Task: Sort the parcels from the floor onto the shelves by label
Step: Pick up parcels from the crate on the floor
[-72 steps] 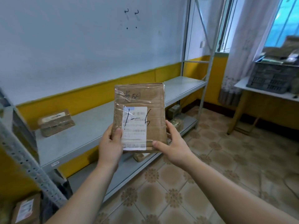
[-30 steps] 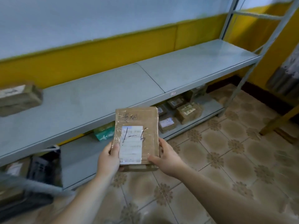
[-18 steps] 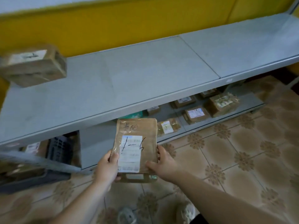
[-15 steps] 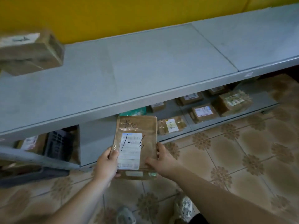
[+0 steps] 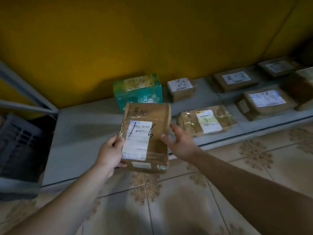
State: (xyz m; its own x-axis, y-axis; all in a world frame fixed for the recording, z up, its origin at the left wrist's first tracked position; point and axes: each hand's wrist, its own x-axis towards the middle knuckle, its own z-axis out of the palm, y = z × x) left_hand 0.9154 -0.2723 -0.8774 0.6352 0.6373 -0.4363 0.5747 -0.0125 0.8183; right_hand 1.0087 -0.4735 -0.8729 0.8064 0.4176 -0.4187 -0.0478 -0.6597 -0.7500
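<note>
- The bottom shelf is the big grey board across the middle of the frame. There is a bare patch on it to the left of the middle, and I think that is where my parcel can go.
- The brown parcel marked "1-6" is in the middle of the frame, up in the air over the front edge of the shelf. Its long side runs from near me to away from me. The label faces up, and the top of the writing points to the back wall.
- The green box sits just behind my parcel, at the back of the shelf. If I push my parcel in too far, it could bump this box.
- The other "1-6" packet lies on the shelf to the right of the middle. My parcel should go by it. If I put it by the "2-5" box behind, it is in the wrong spot.
- My left hand grips the left edge of the parcel, thumb on top.
- My right hand is open with the fingers spread. It is at the right edge, and I cannot tell if it touches. So one hand may be doing all the holding, and the shiny tape is slippery. The parcel could tip to the right and fall on the tiles.
</note>
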